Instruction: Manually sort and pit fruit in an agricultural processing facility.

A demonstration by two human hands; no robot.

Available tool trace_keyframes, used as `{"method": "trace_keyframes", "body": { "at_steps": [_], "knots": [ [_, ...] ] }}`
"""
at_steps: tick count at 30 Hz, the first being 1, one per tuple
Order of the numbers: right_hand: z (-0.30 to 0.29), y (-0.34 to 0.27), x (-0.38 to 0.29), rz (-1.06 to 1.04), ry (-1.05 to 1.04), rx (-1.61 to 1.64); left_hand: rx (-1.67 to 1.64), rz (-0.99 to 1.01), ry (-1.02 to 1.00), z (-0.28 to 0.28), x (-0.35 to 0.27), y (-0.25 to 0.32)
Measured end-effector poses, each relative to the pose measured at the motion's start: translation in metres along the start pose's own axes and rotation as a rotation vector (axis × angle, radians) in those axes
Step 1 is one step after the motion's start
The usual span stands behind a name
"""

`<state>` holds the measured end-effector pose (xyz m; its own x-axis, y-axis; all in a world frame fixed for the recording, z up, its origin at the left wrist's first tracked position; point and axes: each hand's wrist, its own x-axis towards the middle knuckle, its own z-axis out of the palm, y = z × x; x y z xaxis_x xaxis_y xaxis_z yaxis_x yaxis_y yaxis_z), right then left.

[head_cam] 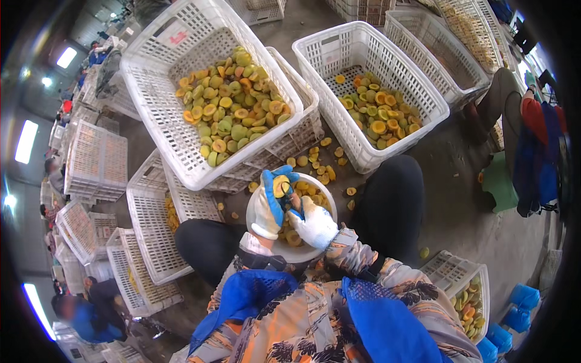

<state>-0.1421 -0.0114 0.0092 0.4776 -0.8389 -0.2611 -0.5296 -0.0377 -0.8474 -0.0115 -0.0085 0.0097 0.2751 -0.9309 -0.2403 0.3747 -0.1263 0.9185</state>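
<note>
My left hand (268,213), in a white glove with blue coating, holds a yellow stone-fruit half (281,186), cut face up. In my white-gloved right hand (314,225) is a small pitting tool (295,200) with a brownish handle; its thin curved metal end meets the fruit's cut face. Both hands are over a white bucket (297,255) between my knees, partly filled with fruit halves (311,190). My hands and sleeves cover part of the bucket. Ahead, a large white plastic crate (150,90) carries a heap of greenish-yellow halves (231,104).
Another white crate (370,159) of fruit halves stands ahead right. Loose fruit pieces (322,170) litter the floor between crates. More crates (154,236) flank my left leg; one with fruit (481,313) is behind right. A person in a red sleeve (535,118) is at right.
</note>
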Motion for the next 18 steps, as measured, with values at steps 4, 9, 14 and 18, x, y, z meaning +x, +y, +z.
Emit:
{"method": "trace_keyframes", "body": {
  "at_steps": [4, 9, 14, 18],
  "knots": [
    [0.003, 0.001, 0.002, 0.027, -0.003, 0.008, 0.022, -0.029, 0.027, 0.006, -0.004, -0.001],
    [0.006, 0.008, 0.008, 0.072, -0.045, 0.148, -0.004, 0.019, 0.059, 0.003, 0.002, -0.022],
    [0.009, 0.011, 0.016, 0.085, -0.096, 0.165, -0.013, 0.016, 0.088, -0.007, 0.008, -0.035],
    [0.006, 0.018, 0.017, 0.035, -0.204, 0.17, -0.006, -0.032, 0.084, -0.012, 0.013, -0.043]
  ]
}}
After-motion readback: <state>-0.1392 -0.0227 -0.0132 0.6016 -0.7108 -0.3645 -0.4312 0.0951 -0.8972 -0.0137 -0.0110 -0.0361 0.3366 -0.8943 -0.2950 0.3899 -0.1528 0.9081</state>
